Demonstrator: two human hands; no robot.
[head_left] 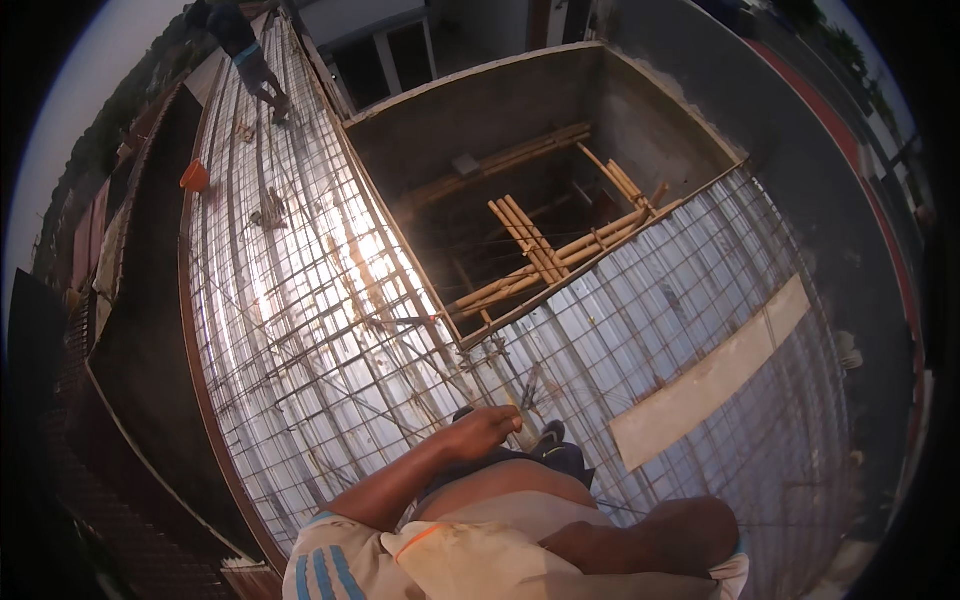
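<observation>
My left hand (485,432) is held in front of my bare belly, its fingers curled closed. Something small and pale shows at the fingertips, too small to name. My right forearm (650,535) bends across my body, and the hand at its end lies against my pale shirt (480,560), its fingers hidden. The shirt is bunched up above my belly. Beneath me a grid of steel reinforcing bars (330,350) lies over shiny corrugated metal sheets (610,330). Just beyond my left hand, a dark tool-like object (530,388) rests on the bars.
Ahead is a walled rectangular opening (500,170) with bamboo poles (530,240) across it. A long pale board (710,375) lies on the grid at right. At far left stand an orange bucket (195,177) and another person (245,60), bent over. The deck edge drops off at left.
</observation>
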